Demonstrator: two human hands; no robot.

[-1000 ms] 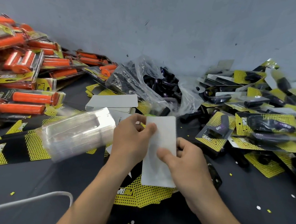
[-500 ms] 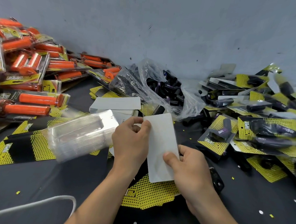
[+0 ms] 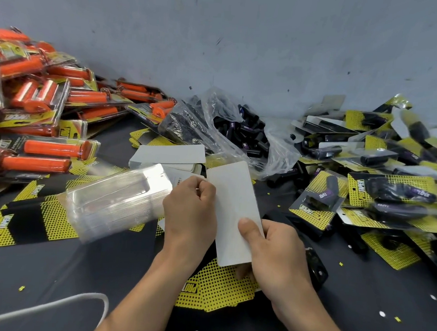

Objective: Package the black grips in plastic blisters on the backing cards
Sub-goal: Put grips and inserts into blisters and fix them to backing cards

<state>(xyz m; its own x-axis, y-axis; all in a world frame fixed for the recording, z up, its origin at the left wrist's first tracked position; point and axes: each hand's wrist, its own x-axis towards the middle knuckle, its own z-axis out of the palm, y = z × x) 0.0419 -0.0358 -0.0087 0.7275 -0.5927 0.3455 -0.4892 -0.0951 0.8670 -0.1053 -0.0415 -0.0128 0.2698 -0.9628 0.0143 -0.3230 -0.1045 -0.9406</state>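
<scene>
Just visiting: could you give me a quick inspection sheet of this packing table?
Surface: dark table, speckled with small paper scraps.
Job's things: white card, held up; clear blister stack left; bag of black grips behind; printed cards beneath.
Clutter: packed orange grips left, packed black grips right.
Hands: left hand pinches card's left edge; right hand grips its lower right corner.
Cables: white cord, lower left.
Surroundings: grey wall.

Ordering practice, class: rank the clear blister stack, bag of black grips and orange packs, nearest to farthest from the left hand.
1. clear blister stack, left of the left hand.
2. bag of black grips, behind.
3. orange packs, far left.
</scene>
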